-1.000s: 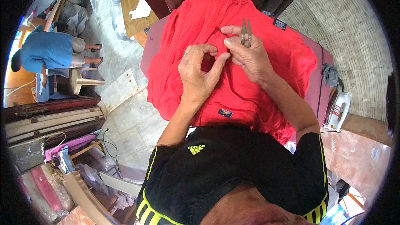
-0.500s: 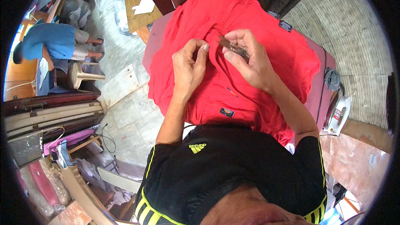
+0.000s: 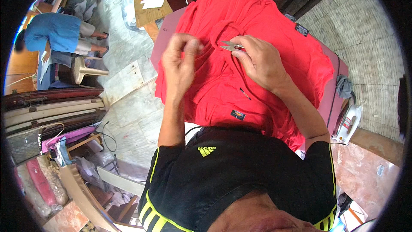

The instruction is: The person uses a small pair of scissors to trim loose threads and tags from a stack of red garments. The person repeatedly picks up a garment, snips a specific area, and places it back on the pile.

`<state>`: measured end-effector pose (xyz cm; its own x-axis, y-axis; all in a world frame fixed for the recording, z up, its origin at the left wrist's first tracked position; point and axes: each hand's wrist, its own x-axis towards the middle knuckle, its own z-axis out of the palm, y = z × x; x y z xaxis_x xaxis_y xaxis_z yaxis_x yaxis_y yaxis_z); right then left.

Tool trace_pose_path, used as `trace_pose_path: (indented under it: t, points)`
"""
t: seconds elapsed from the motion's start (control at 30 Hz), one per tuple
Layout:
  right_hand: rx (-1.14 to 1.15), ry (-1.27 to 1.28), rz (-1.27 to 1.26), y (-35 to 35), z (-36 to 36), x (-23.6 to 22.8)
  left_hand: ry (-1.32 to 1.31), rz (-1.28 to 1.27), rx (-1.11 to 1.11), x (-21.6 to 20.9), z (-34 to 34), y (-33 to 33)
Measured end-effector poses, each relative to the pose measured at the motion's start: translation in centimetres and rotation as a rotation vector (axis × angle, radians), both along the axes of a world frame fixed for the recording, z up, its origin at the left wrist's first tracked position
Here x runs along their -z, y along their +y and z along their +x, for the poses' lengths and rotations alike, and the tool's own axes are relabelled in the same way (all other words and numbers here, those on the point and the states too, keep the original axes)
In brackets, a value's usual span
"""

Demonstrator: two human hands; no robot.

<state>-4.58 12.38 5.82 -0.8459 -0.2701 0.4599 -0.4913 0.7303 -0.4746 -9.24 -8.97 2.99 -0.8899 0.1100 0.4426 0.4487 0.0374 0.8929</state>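
Observation:
A large red garment (image 3: 253,13) lies bunched over the padded pink-mauve board in front of me. My right hand (image 3: 262,64) is closed around small metal thread snips (image 3: 231,46), and their two pointed blades stand apart, pointing left above the cloth. My left hand (image 3: 178,62) hovers over the garment's left side, its fingers curled with thumb and forefinger close together. Its fingertips are slightly blurred, and anything between them is too small to make out. A dark label (image 3: 237,115) shows on the near part of the red cloth, with a small dark slit-like mark (image 3: 245,93) above it.
A white iron (image 3: 348,124) stands at the board's right, beside a grey rag (image 3: 343,87). A wooden table (image 3: 148,10) holds white paper at the far left. Farther left, a person in blue (image 3: 53,32) bends near a beige plastic stool (image 3: 81,69).
My left hand has moved left, away from the snips. My right hand has turned palm-down, and the snips' blades now point left. The person in blue has shifted an arm.

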Motion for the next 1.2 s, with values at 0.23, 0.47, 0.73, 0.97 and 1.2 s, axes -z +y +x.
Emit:
trace_pose_path:
  t: [0.23, 0.47, 0.73, 0.97, 1.2]
  points:
    - [0.030, -0.363, -0.433, 0.9, 0.2, 0.4, 0.289, -0.542, -0.683, -1.5, -2.4, -8.6]
    - [0.015, -0.361, -0.774, 0.0, -1.4, 3.3, 0.210, -0.361, -0.127, 1.0, 0.2, 2.6]
    - [0.021, -0.461, -0.959, 0.9, -1.0, 0.8, -0.162, -0.022, 0.056, 0.4, -1.1, 2.6]
    - [-0.052, -0.623, -1.183, 1.9, -1.2, 0.2, -0.300, 0.110, 0.211, -1.1, -2.3, 1.9]
    - [-0.118, -0.440, -0.913, 1.8, 0.1, -0.6, -0.326, 0.276, 0.280, -2.4, -2.0, 2.1]
